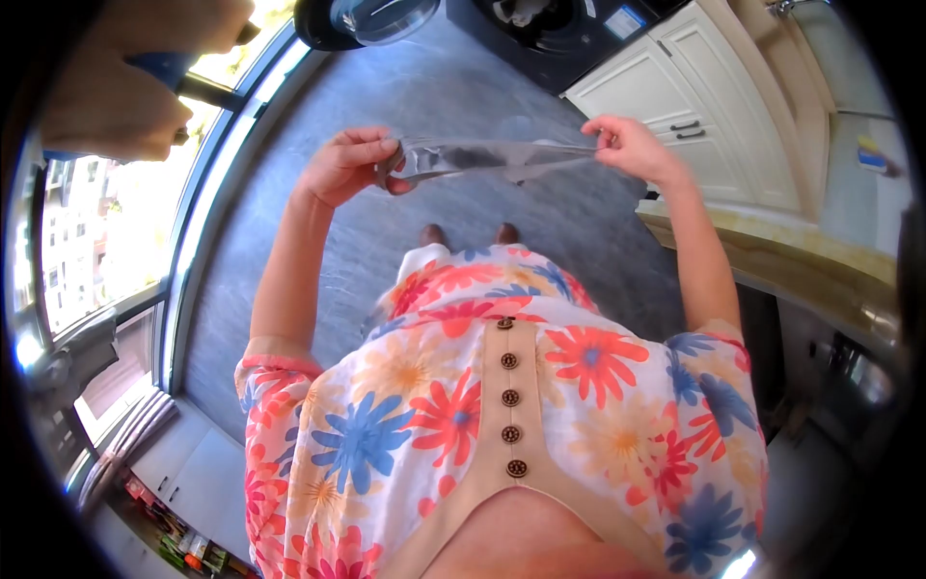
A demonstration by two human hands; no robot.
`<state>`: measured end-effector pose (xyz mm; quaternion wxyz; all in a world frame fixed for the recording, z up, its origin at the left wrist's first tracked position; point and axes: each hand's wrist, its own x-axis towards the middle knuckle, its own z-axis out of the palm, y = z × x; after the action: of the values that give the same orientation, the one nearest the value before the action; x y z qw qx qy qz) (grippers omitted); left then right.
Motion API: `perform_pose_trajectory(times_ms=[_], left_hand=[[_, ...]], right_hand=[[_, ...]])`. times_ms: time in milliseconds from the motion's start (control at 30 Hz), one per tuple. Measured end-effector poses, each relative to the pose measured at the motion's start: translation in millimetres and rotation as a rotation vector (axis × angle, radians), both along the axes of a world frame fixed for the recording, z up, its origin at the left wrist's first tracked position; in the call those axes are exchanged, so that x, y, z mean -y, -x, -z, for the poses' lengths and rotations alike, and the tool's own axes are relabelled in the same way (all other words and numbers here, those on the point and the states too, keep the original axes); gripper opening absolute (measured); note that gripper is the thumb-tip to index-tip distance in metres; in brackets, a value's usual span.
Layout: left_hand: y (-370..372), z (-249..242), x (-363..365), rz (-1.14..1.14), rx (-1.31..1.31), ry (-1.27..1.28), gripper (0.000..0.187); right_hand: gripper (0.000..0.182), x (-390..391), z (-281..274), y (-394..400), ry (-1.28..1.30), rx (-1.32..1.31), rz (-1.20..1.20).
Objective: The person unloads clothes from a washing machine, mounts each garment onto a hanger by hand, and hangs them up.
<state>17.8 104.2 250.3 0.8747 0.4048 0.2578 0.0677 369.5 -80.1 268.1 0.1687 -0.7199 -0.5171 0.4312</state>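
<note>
A thin grey translucent plastic bag [482, 159] is stretched sideways between my two hands, above the floor. At its left end, a rolled or bunched part is pinched between the thumb and fingers of my left hand [357, 164]. My right hand [632, 150] pinches the narrow right end of the plastic. The bag hangs in the air, in front of my body and above my shoes.
Grey marbled floor [289, 251] spreads below. A black bin [328, 24] with a lid stands at the top, beside a dark washing machine [540, 34]. White cabinets [646, 77] and a counter edge [772, 251] line the right. Windows [106, 232] are at the left.
</note>
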Motion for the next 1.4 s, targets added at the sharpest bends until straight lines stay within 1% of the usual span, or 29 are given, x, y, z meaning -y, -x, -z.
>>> perform_pose_trajectory(times_ms=[33,100,133,233,333,433,500,533,600,633,700,733,833,933,1033,1100,1200,1300,1400], left_hand=[[-2.7,-2.2,1.7,-0.008,0.036,0.028,0.015],[-12.5,-12.6,7.7,-0.029,0.111,0.084,0.016],[-16.1,-15.2,9.9,-0.044,0.128,0.102,0.017],[-23.6,-17.9,16.5,-0.122,0.170,0.143,0.020],[-28.2,-17.2,17.6,-0.221,0.198,0.133,0.022],[-29.6,-24.3,14.9,-0.269,0.219,0.087,0.025],[-30.0,-27.7,15.3,-0.297,0.213,0.070,0.027],[-29.5,-28.3,15.1,-0.270,0.231,0.060,0.028],[-26.4,-28.2,14.9,-0.219,0.262,0.037,0.030],[-24.4,-27.1,14.8,-0.227,0.245,-0.013,0.031],[-20.3,-23.2,15.4,-0.241,0.212,-0.109,0.034],[-18.1,-21.6,13.0,-0.211,0.227,-0.113,0.036],[-19.6,-27.3,15.8,-0.241,0.318,-0.043,0.039],[-21.2,-33.0,16.3,-0.255,0.388,0.047,0.045],[-23.5,-37.7,17.4,-0.221,0.500,0.104,0.051],[-24.0,-36.5,15.7,-0.169,0.553,0.119,0.051],[-24.3,-40.9,17.2,-0.126,0.607,0.139,0.051],[-27.1,-48.7,18.1,-0.106,0.618,0.143,0.051],[-31.9,-59.5,17.0,-0.089,0.617,0.115,0.051]], right_hand=[[0.031,7.1,17.8,-1.4,-0.034,0.262,-0.007],[0.027,10.4,31.6,4.9,-0.103,0.788,-0.026],[0.026,7.5,34.4,4.1,-0.083,0.791,0.137],[0.026,1.3,39.6,-13.4,-0.119,0.574,0.396],[0.030,1.1,51.5,-23.7,-0.272,0.028,0.452],[0.032,-5.5,0.6,0.7,0.053,-0.247,0.510],[0.031,-3.7,-6.1,0.2,0.119,-0.308,0.487],[0.031,-3.2,-7.2,-0.7,0.153,-0.341,0.470],[0.030,5.8,-5.4,-4.7,0.039,-0.599,0.420],[0.029,9.6,-3.9,-6.3,-0.017,-0.725,0.392],[0.028,14.3,1.8,-5.0,-0.185,-0.853,0.351],[0.028,16.3,2.9,-3.1,-0.269,-0.917,0.333],[0.028,16.9,-9.2,10.8,-0.182,-1.072,0.439],[0.033,16.7,7.9,16.1,0.081,-1.204,0.428],[0.037,25.5,43.8,40.9,0.385,-0.882,0.255],[0.040,34.2,55.2,56.9,0.677,-0.989,0.091],[0.047,39.9,65.4,73.6,0.779,-1.066,0.124],[0.055,28.3,51.0,76.6,0.725,-1.303,-0.025],[0.060,16.6,55.6,81.6,0.783,-1.420,-0.249]])
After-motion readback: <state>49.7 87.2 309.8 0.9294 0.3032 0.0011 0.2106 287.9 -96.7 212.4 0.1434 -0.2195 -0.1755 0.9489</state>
